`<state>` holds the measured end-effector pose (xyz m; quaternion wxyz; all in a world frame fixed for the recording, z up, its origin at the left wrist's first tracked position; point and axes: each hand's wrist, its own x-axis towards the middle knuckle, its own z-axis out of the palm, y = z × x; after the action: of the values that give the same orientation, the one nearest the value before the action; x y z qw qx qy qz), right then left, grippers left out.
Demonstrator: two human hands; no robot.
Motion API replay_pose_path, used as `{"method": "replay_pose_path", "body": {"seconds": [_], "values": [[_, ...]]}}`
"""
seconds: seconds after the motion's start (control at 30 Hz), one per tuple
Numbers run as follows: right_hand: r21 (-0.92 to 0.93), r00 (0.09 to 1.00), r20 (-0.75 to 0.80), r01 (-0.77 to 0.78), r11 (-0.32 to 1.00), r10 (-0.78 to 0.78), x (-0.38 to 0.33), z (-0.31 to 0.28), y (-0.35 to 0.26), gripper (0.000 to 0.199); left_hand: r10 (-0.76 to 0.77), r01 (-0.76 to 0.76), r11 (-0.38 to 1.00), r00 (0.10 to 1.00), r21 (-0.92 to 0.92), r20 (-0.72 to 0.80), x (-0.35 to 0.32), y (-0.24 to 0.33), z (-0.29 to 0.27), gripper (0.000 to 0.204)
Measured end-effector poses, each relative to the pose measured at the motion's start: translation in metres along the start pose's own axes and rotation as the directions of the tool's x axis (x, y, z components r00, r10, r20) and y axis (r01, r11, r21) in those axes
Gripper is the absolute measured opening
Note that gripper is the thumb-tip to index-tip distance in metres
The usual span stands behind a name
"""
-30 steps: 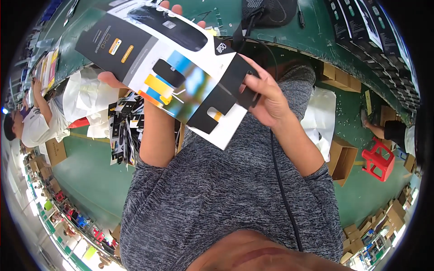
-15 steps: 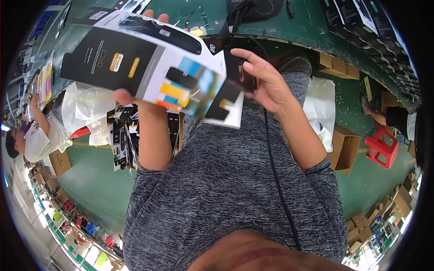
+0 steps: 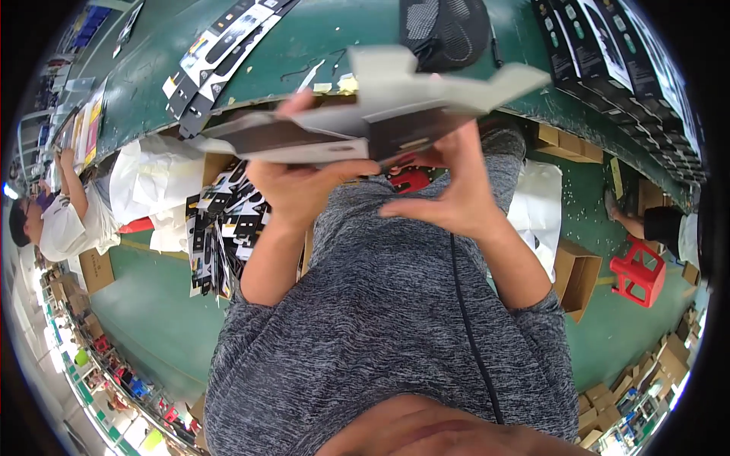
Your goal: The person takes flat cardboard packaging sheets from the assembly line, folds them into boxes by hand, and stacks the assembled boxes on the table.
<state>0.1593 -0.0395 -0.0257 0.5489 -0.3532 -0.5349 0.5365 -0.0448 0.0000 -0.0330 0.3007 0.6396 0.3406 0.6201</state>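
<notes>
A green-topped bench (image 3: 319,38) curves across the upper part of the frame, over a green floor (image 3: 152,304) dotted with pale specks at right. Printed card blanks (image 3: 220,57) lie on the bench at upper left, a dark mesh item (image 3: 449,34) sits at top centre, and dark boxes (image 3: 601,61) are ranked at upper right. White sheeting (image 3: 156,171) hangs at left above a heap of printed card (image 3: 224,228); a red stool (image 3: 639,270) and an open brown box (image 3: 576,277) stand at right. A co-worker (image 3: 65,228) is at the left edge, arms raised toward the bench.

In the upper centre, in front of the bench edge, a part-folded carton (image 3: 395,114) is held up with its flaps out (motion blur hides its print). The left hand (image 3: 293,190) pinches its left part between thumb and fingers. The right hand (image 3: 468,194) is spread under its right end, thumb well apart from the fingers; whether the fingertips touch the card, I cannot tell.
</notes>
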Motion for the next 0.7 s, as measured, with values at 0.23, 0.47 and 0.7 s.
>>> {"method": "replay_pose_path", "body": {"seconds": [0.23, 0.47, 0.7], "values": [[0.063, 1.0, -0.01, -0.011, 0.998, 0.011, 0.01, -0.01, 0.012, 0.125, -0.203, 0.41, 0.707, 0.898, -0.577, 0.389, 0.018, 0.012, 0.009, 0.143], [-0.312, 0.903, 0.184, 0.428, 0.848, -0.388, 0.031, -0.026, -0.018, 0.118, -0.138, 0.248, 0.899, 0.943, -0.361, 0.303, 0.035, 0.021, 0.019, 0.105], [-0.458, 0.834, 0.329, 0.551, 0.698, -0.443, 0.041, -0.037, -0.051, 0.068, 0.213, -0.15, 0.967, 0.921, -0.208, 0.326, 0.052, 0.009, 0.016, 0.087]]}}
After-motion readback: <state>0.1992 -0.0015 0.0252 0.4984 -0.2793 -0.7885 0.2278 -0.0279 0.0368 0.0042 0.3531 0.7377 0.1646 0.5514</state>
